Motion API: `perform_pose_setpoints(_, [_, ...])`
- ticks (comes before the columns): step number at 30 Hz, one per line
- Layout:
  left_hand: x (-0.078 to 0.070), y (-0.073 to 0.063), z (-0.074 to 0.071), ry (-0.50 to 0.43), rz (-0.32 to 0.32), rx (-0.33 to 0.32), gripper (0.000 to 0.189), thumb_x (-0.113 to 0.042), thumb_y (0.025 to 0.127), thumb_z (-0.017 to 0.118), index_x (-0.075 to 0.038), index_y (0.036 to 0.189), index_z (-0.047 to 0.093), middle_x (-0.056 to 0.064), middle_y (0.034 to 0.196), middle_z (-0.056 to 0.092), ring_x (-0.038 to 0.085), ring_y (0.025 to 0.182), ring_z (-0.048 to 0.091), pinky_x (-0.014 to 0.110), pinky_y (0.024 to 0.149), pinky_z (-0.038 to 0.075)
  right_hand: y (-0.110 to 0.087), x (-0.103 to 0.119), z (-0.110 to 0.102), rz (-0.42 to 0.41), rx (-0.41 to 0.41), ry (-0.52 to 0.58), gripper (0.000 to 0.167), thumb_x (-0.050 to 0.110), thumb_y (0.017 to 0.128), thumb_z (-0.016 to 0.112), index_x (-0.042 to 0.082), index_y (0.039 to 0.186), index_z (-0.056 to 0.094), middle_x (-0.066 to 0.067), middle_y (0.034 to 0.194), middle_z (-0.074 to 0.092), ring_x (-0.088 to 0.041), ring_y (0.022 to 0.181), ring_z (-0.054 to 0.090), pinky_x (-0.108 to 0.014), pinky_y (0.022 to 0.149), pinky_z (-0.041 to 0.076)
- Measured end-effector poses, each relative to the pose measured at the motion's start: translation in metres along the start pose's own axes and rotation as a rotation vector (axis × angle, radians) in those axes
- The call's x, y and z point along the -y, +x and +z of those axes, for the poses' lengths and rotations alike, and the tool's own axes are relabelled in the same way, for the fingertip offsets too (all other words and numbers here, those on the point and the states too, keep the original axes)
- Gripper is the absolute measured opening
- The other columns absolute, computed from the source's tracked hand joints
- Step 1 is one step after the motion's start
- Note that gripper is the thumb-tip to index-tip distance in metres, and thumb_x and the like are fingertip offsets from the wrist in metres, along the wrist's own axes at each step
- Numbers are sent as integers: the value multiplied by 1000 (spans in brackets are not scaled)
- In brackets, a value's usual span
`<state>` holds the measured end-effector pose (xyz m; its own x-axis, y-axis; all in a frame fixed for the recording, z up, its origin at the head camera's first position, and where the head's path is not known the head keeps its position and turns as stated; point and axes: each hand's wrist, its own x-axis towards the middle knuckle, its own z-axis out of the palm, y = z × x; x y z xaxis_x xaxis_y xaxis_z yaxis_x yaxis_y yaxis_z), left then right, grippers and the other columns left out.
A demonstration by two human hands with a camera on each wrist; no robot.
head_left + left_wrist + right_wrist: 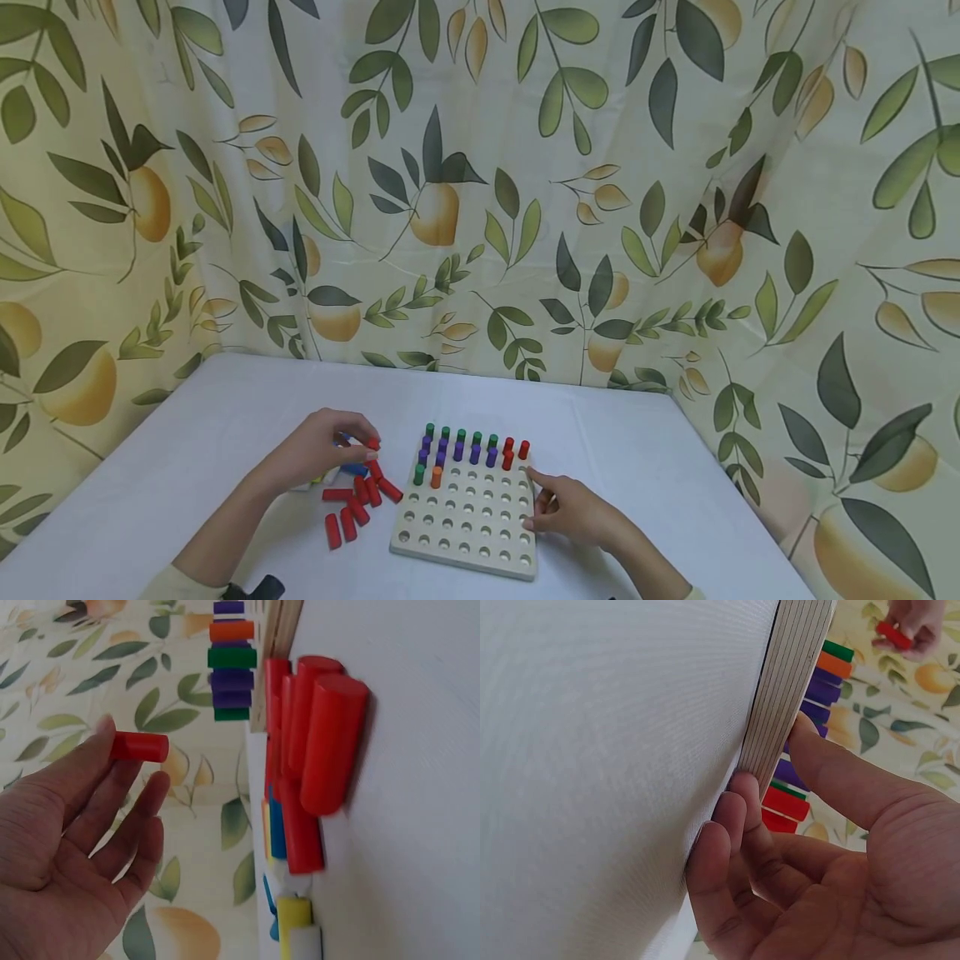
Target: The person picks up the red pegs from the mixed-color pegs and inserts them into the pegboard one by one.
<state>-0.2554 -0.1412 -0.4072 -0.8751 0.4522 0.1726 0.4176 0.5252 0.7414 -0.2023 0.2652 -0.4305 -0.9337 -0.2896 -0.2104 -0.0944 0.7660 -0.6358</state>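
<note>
My left hand [322, 450] pinches a red peg [142, 746] between thumb and fingertips, raised above the loose pegs; its other fingers are loosely bent in the left wrist view. To the right stands a pale wooden pegboard [457, 547] with rows of round holes. Its far rows carry green, purple and red pegs, and nearer the left edge are a green peg [419, 475] and an orange peg [437, 477]. My right hand [573, 512] holds the board's right edge, thumb on the top and fingertips against the layered side [787, 682].
Several loose red pegs [348, 524] lie on the white table left of the board. Beside them, partly behind my left hand, are blue, yellow [294, 909] and white pieces. A leaf-and-fruit patterned curtain [480, 208] hangs behind the table.
</note>
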Motion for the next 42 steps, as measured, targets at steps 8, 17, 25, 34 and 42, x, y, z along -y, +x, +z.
perform_pose_setpoints(8, [-17, 20, 16, -55, -7, -10, 16, -18, 90, 83, -18, 105, 77, -8, 98, 72, 19, 96, 65, 36, 82, 55, -1, -2, 0, 1, -1, 3, 84, 23, 87, 86, -5, 154, 42, -3, 86, 57, -19, 77, 53, -28, 62, 40])
perform_pose_setpoints(17, [-29, 40, 38, -91, 22, -7, 15, -17, 90, 83, -16, 104, 77, -9, 96, 72, 18, 95, 65, 38, 86, 53, -2, -2, 1, -2, -3, 7, 85, 22, 87, 86, -5, 154, 42, -3, 86, 57, -19, 77, 53, -28, 63, 41])
perform_pose_setpoints(25, [-36, 56, 55, -120, 36, 18, 15, -16, 91, 81, -12, 106, 77, -9, 95, 72, 15, 93, 64, 38, 88, 53, -2, 0, 0, 4, -1, 13, 84, 22, 87, 86, -5, 154, 42, -3, 86, 57, -19, 78, 53, -28, 62, 41])
perform_pose_setpoints(34, [-46, 74, 79, -174, 37, 55, 12, -20, 92, 81, -17, 103, 77, -8, 95, 71, 20, 96, 64, 40, 86, 54, -2, 0, 1, 4, -7, 7, 85, 21, 87, 86, -4, 154, 41, -3, 87, 57, -19, 77, 53, -27, 61, 41])
perform_pose_setpoints(42, [-60, 90, 106, -204, 28, 62, 10, -22, 92, 82, -21, 100, 77, -10, 93, 71, 18, 95, 65, 38, 84, 53, -4, 1, 0, 9, -24, 27, 85, 22, 86, 87, -3, 153, 42, -2, 88, 59, -18, 77, 55, -29, 64, 44])
